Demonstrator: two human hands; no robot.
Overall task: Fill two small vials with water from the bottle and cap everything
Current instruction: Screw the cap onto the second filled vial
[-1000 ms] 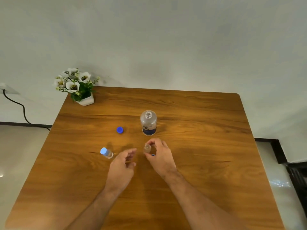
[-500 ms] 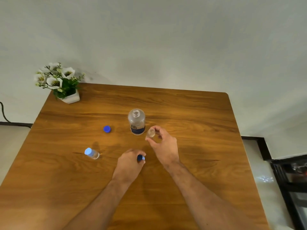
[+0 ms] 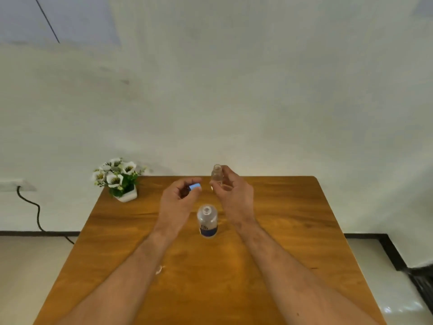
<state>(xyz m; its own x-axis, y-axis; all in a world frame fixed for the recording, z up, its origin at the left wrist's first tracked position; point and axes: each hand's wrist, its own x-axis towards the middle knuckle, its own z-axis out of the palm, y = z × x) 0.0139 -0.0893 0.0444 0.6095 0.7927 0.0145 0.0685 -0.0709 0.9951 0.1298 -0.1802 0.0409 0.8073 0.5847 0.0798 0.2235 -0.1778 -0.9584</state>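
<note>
A person's right hand (image 3: 230,195) holds a small clear vial (image 3: 217,174) upright above the far half of the tabletop (image 3: 293,231), thumb and fingers pinched round its lower body, its open mouth clear of the fingers. Just to the left, and apart from it, the left hand (image 3: 179,200) pinches a small blue cap (image 3: 195,186) between thumb and fingertips, the cap nearly level with the vial's shoulder but not yet over its neck. Whether the vial holds water cannot be told from here. Below and between the two wrists stands the water bottle (image 3: 207,221), clear with a dark blue label band, upright and uncapped, its neck open. A second vial and the bottle's own cap are not in view. The vial looks light and rigid, most likely glass or hard plastic, smooth-walled and apt to slip if wet; the hold low on the body seems the sound one, since it leaves the threads free for the cap, which is small, stiff and best turned by its rim. The bottle, heavier and open, could tip if a forearm brushes it. At the far left corner sits a white pot of white flowers (image 3: 119,178), well apart from the work; a dark cable (image 3: 37,212) runs down the wall to the floor beyond the left edge.
</note>
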